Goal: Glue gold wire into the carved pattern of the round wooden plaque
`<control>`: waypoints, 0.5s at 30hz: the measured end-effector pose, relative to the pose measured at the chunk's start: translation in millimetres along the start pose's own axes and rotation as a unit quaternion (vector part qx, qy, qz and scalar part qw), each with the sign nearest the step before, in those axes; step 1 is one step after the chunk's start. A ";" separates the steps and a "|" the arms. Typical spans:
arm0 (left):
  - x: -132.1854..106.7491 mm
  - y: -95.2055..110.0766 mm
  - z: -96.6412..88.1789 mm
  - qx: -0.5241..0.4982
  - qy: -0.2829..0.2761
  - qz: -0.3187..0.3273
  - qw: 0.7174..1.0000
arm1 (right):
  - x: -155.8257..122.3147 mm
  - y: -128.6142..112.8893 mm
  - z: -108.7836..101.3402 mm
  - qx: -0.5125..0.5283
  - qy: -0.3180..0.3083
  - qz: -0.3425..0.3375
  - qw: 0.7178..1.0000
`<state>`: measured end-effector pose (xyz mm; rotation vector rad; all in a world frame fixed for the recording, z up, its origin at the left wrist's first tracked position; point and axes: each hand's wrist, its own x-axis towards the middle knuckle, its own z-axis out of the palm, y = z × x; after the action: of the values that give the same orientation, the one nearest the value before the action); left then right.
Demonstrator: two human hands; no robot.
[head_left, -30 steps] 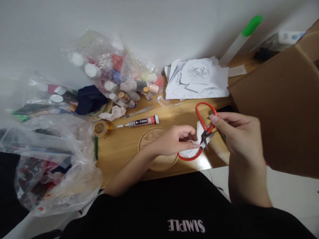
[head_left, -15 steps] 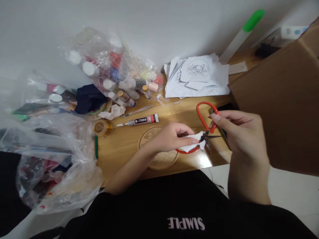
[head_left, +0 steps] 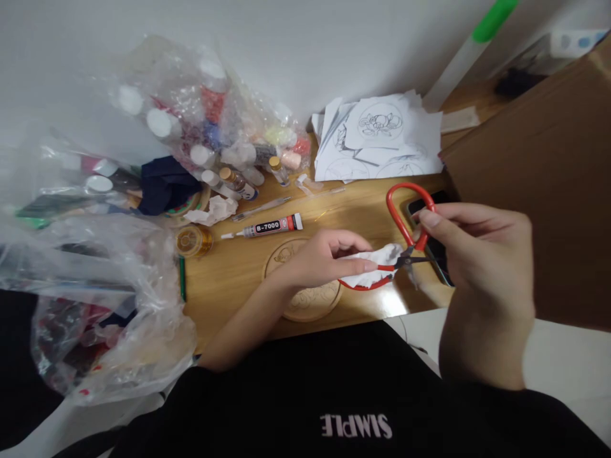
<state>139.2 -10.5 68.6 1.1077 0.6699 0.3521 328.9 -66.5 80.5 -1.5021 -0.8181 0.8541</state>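
Note:
Red-handled scissors [head_left: 392, 205] with dark metal blades are held between my two hands, over the table's front right part. My right hand [head_left: 487, 254] is closed, pinching one red handle loop between thumb and fingers. A crumpled white tissue [head_left: 390, 253] lies against the other handle and close to the pivot. My left hand [head_left: 322, 259] is closed on the tissue and that lower handle, its thumb on top. The blades point right, and one looks blurred. Beneath my left hand and forearm is a round wooden disc [head_left: 317, 306] with an engraved pattern, partly covered.
A B-7000 glue tube [head_left: 267, 226], a spool of golden thread [head_left: 195, 242] and a green stick [head_left: 182, 280] lie left. Behind are bagged bottles [head_left: 162, 124] and printed drawings [head_left: 379, 137]. A phone [head_left: 442, 254] and cardboard box [head_left: 534, 191] are right.
My right hand and the scissors have shifted right, and the upper handle loop has turned. The tissue now reaches nearer the pivot. The view has shifted slightly.

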 end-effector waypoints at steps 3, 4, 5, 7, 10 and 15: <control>-0.6 1.0 2.1 0.028 -0.013 0.023 0.999 | -2.0 0.4 2.6 -0.006 -0.009 0.002 1.000; -0.9 1.5 2.7 0.033 -0.016 0.030 0.999 | -2.2 0.3 3.0 -0.005 -0.013 0.003 1.000; -1.4 2.1 3.1 0.039 -0.017 0.036 0.998 | -2.2 0.1 3.1 -0.002 -0.015 0.006 1.000; -2.6 3.6 3.8 0.051 -0.020 0.041 0.998 | -1.5 -0.4 2.5 0.010 -0.025 0.014 1.000; -4.8 5.5 5.0 0.066 -0.007 0.044 0.997 | 0.4 -1.3 0.4 0.036 -0.036 0.025 0.998; -8.4 7.4 8.1 0.096 0.022 0.073 0.992 | 1.6 -1.8 -0.7 0.066 -0.041 0.047 0.996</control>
<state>138.6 -17.9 80.3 1.3401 0.6742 0.4455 330.3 -65.2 82.2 -1.4045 -0.7406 1.0256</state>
